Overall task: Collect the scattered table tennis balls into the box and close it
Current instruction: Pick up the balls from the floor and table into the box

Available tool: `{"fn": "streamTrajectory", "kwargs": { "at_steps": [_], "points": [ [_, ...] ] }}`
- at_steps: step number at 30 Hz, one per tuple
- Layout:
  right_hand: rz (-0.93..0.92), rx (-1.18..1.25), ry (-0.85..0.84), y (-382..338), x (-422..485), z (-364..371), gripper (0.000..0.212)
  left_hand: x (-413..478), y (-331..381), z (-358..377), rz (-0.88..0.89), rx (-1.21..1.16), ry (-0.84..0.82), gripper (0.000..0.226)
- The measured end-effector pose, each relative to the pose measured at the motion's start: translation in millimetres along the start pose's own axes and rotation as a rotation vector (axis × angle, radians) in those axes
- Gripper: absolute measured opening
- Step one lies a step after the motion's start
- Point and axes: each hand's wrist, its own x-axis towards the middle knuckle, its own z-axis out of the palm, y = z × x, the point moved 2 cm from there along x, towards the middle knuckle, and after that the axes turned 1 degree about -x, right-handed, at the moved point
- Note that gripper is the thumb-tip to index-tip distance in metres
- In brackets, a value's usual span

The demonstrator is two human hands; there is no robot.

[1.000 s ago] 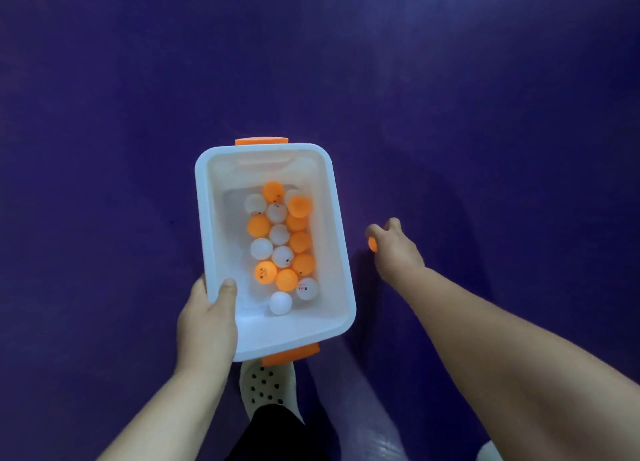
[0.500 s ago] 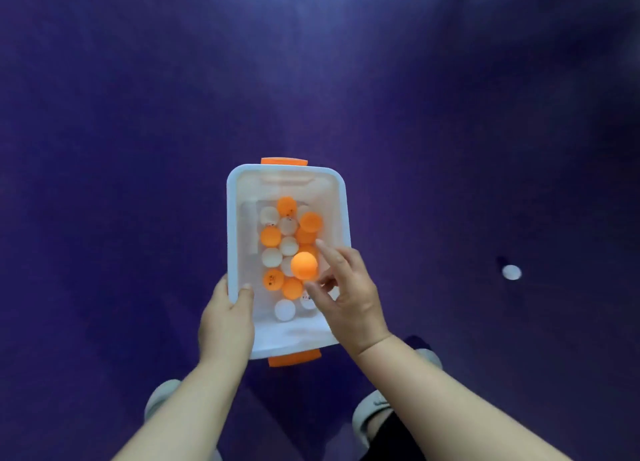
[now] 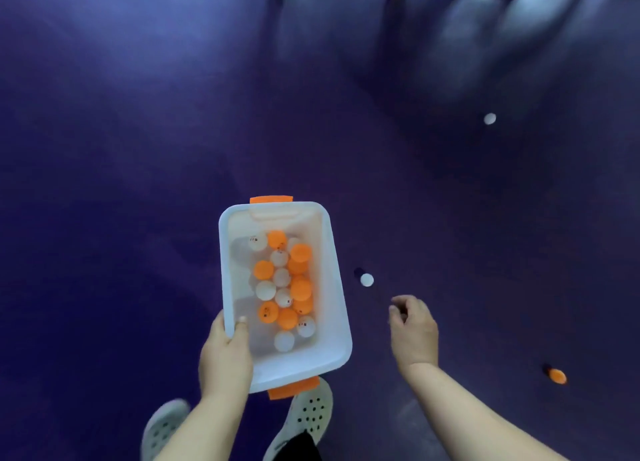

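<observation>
Over purple floor (image 3: 138, 149): box (image 3: 337, 287), open, part-filled w/ balls (image 3: 287, 287), left hand (image 3: 225, 353) gripping rim. Right hand (image 3: 414, 332) loosely curled, empty, near white ball (image 3: 367, 279). Also uncollected: 2nd white ball (image 3: 489, 118), orange ball (image 3: 557, 376). Lid not in view; closing pending.

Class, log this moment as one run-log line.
left hand: holds box | right hand: empty, close to near white ball | loose: far white ball, orange ball

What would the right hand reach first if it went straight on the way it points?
Probably the white ball on the floor ahead of the right hand; nothing shows between them, though depth is unclear.
</observation>
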Motion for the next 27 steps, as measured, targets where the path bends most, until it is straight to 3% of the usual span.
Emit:
{"fn": "streamTrajectory", "kwargs": {
  "at_steps": [6, 11, 20, 24, 27],
  "points": [
    [0.199, -0.05, -0.165, 56, 79, 19, 0.012, 35, 7, 65, 0.002, 0.093, -0.028, 0.03],
    [0.257, -0.084, -0.314, 91, 140, 72, 0.028, 89, 1, 120, -0.02, 0.135, -0.028, 0.027],
    [0.408, -0.084, -0.282, 132, 218, 167, 0.043, 170, -8, 184, -0.038, 0.091, -0.044, 0.015],
    [0.382, -0.125, -0.395, 140, 220, 187, 0.037, 187, -1, 193, -0.017, 0.137, -0.046, 0.017],
    [0.458, -0.013, -0.294, 137, 207, 166, 0.031, 180, 14, 192, -0.003, 0.175, -0.061, 0.017]
  ]
}}
